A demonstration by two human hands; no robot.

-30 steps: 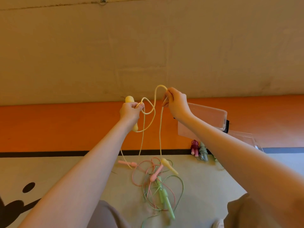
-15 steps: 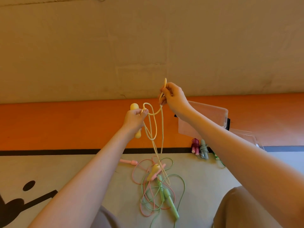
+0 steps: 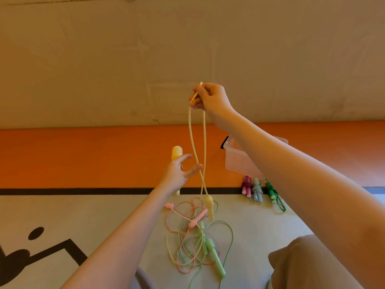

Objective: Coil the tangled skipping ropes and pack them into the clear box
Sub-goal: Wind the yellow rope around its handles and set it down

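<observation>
My right hand [image 3: 210,99] is raised high and pinches a bend of the yellow skipping rope [image 3: 190,130]. Its two strands hang down and cross. One strand ends in a yellow handle [image 3: 209,207] dangling over the tangle. My left hand [image 3: 177,174] is lower and grips the other yellow handle [image 3: 177,152] upright, forefinger and thumb stretched toward the strands. A tangle of pink and light green ropes [image 3: 195,240] lies on the mat below. The clear box [image 3: 235,161] stands behind my right forearm, partly hidden.
Three coiled ropes lie beside the box: a maroon one [image 3: 246,185], a grey-blue one [image 3: 257,189] and a dark green one [image 3: 273,193]. The beige mat [image 3: 83,215] meets an orange band and a wall. My knee [image 3: 308,259] is at lower right.
My right hand rose with the yellow rope, pulling its loops out into two long strands. My left hand dropped lower and spread its forefinger and thumb. The free yellow handle swung up.
</observation>
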